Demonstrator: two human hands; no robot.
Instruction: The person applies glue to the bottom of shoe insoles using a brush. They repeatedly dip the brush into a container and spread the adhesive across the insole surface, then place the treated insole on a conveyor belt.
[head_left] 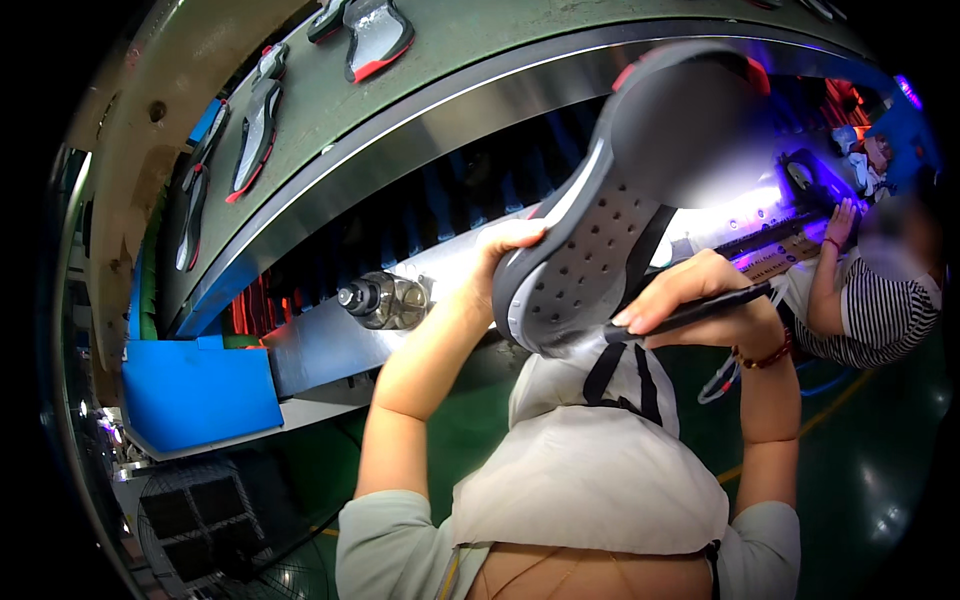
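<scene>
My left hand (500, 250) is closed around the edge of a grey shoe sole (585, 255), raised in front of me. The sole has a dark rim, red accents at its far end and rows of small holes on the face turned to me. A blurred patch covers part of its far half. Pinched in my right hand (705, 295) is a slim black pen-like tool (715, 306). Its left tip lies at the sole's near end; whether it touches cannot be made out.
Several grey-and-red soles (380, 40) lie on the green conveyor belt (470, 30) beyond a metal edge. A clear bottle with a dark cap (385, 300) stands on the metal ledge. A blue panel (200, 395) and a fan (205, 515) are at left; a co-worker in stripes (880, 305) is at right.
</scene>
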